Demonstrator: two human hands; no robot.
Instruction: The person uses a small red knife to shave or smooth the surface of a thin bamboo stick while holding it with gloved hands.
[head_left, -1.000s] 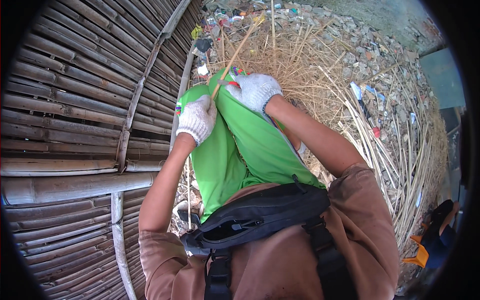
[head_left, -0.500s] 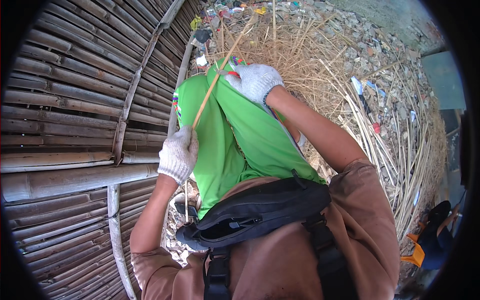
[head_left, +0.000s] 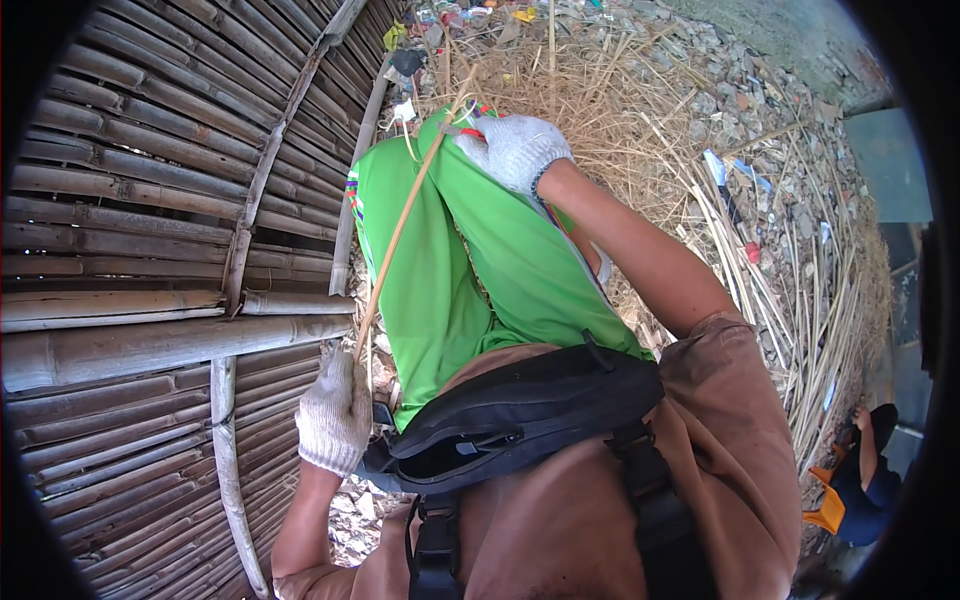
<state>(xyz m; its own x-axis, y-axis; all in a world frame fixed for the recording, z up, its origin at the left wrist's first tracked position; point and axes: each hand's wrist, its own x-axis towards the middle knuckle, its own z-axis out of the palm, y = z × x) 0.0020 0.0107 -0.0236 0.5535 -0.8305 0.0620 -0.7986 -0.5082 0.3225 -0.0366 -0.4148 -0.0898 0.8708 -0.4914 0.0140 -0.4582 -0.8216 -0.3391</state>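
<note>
My left hand [head_left: 334,412], in a white knitted glove, is closed around the lower end of a long thin bamboo strip [head_left: 400,222]. The strip slants up and away across my green trousers [head_left: 520,250]. Over my right knee, my gloved right hand [head_left: 520,152] is closed on a small knife [head_left: 468,132] with some red at its handle. Its short blade meets the strip near the far end. A thin curled shaving hangs by the strip there. The fingers of my right hand hide most of the knife's handle.
A bamboo slat wall [head_left: 130,200] stands close on my left. Straw-like shavings [head_left: 590,110] cover the stony ground ahead. A bundle of pale strips [head_left: 790,350] lies to my right. Another person [head_left: 870,470] is at the far right beside an orange stool [head_left: 826,505].
My left hand has drawn the bamboo strip back toward me, down and to the left. The strip's far end now sits nearer the knife. My right hand has barely moved.
</note>
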